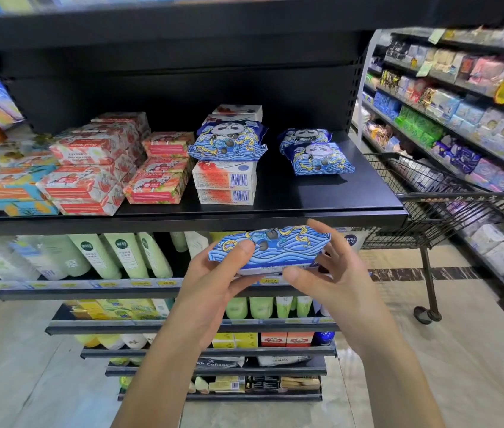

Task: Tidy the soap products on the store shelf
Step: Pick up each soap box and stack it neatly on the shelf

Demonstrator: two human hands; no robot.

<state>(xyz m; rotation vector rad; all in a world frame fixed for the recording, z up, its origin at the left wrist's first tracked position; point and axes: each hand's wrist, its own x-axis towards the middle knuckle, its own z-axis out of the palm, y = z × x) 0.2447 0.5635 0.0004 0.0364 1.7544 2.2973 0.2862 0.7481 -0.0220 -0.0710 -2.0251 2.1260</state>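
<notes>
A blue wave-printed soap pack point(270, 247) was held in the grip of the left hand point(213, 282) and the right hand point(341, 273); "NIVEA" was read on a white pack point(350, 240) behind.

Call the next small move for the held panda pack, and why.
Probably raise the pack, held by the left hand and right hand, above the shelf lip toward the right panda stack. It hangs below the lip now, and that stack holds matching packs lying straight on the shelf; the other pair sits on white boxes.

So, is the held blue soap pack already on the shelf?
No, the left hand and right hand hold the blue soap pack below the shelf.
</notes>
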